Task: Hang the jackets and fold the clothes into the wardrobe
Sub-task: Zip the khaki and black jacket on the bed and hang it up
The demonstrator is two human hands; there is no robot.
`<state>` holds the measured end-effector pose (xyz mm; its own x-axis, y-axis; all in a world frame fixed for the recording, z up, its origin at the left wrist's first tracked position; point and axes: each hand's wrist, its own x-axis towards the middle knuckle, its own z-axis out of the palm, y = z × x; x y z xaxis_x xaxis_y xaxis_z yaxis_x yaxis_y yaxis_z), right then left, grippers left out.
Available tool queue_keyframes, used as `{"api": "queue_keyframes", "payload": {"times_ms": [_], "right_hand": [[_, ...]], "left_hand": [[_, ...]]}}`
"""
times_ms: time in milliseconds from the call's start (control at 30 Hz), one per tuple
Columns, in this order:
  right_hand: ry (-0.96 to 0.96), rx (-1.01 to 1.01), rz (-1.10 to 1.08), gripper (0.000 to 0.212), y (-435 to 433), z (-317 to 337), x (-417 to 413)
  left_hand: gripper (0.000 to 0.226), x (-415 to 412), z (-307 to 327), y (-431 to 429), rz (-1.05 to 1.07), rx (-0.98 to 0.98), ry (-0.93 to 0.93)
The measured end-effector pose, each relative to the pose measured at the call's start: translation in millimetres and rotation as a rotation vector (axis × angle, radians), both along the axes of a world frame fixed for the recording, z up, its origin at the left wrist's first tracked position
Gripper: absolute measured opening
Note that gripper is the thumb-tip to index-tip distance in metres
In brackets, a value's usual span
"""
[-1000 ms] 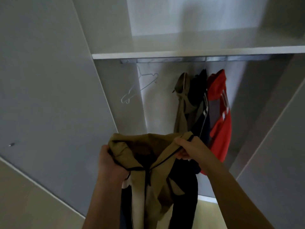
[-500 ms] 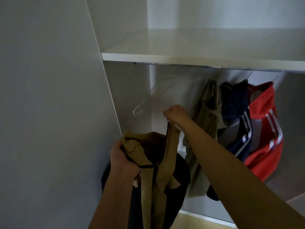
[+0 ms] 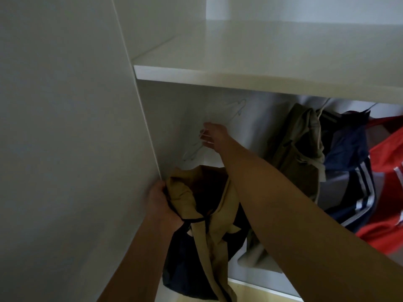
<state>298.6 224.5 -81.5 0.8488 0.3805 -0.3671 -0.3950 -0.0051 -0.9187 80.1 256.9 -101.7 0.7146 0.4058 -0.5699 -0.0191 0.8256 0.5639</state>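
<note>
Head view. Progress: three garments already hang below the shelf [image 3: 261, 77] at far right: an olive jacket [image 3: 298, 144], a navy striped jacket [image 3: 353, 171] and a red jacket [image 3: 388, 162]. The fourth, a tan-and-navy jacket [image 3: 209, 214], is not yet hung. It dangles near centre from your left grip [image 3: 162, 203], which is clenched round its collar against the wardrobe's left panel. Your right grip [image 3: 214, 137] is at the spare white hanger [image 3: 192, 153], far left, fingers spread and touching its wire, not closed round it. No folded clothes show, so I judge folding outstanding.

Change: half a second ago your right grip pinched the jacket's front edge. It has since let go and reached to the hanger. Your left grip is unchanged.
</note>
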Motion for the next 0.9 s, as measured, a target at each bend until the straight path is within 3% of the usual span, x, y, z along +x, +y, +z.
{"api": "queue_keyframes", "payload": {"times_ms": [133,300,400,467,633,767,900], "right_hand": [[0.097,0.149,-0.073,0.009,1,9,1],[0.000,0.124,-0.202,0.028,-10,27,10],[0.081,0.187,-0.243,0.022,-24,48,11],[-0.004,0.109,-0.255,0.016,-33,57,11],[-0.163,-0.050,-0.110,0.013,-67,53,-3],[-0.267,-0.323,-0.013,0.026,-102,29,-30],[-0.564,-0.450,0.016,0.039,-157,11,-76]], "left_hand": [[0.043,5,-14,12,0.011,-0.027,-0.033],[0.057,7,-24,7,-0.023,0.006,0.009],[0.051,7,-24,-7,-0.038,0.002,0.053],[0.043,7,-24,-15,-0.009,0.021,0.106],[0.054,10,-16,-28,-0.091,0.013,0.123],[0.053,15,-10,-41,-0.038,0.052,0.113],[0.047,3,-11,-52,-0.061,0.117,0.111]]}}
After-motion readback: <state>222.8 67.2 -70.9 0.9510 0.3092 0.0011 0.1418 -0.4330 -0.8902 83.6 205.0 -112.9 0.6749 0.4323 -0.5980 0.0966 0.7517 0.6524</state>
